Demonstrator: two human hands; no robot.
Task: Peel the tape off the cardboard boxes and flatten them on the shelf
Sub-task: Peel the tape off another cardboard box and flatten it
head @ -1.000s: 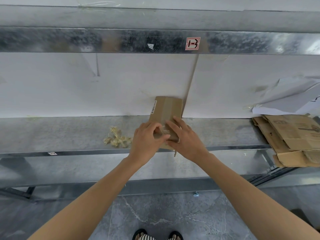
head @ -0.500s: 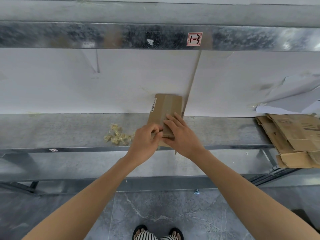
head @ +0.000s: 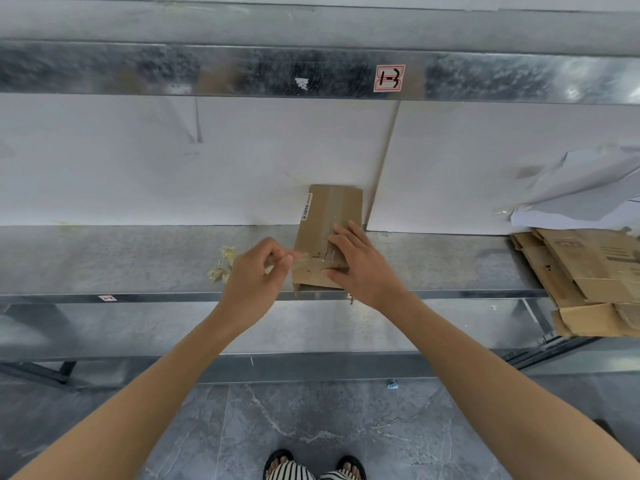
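brown cardboard box (head: pixel 329 213) lies on the galvanised shelf (head: pixel 121 261). its far end is against the white backing board (head: pixel 173 161) and its near end is at the shelf's front edge. both forearms reach forward from the near side.

left hand (head: pixel 254 277): positioned just left of the box's near end, wrist slightly bent. its fingers (head: pixel 275 247) are curled, with thumb and forefinger pinched together on a strip of clear tape (head: pixel 302 255). the strip runs right from the pinch to the box's near flap, where it is attached.

right hand (head: pixel 367 268): palm-down on the right half of the box. its fingers (head: pixel 346 233) are straight and slightly spread, flat on the top face. the thumb presses on the near flap.

crumpled tape scraps (head: pixel 223 266) lie on the shelf left of the left hand, near it but apart. flattened cardboard (head: pixel 588 271) is stacked at the shelf's right end, well apart from the box.
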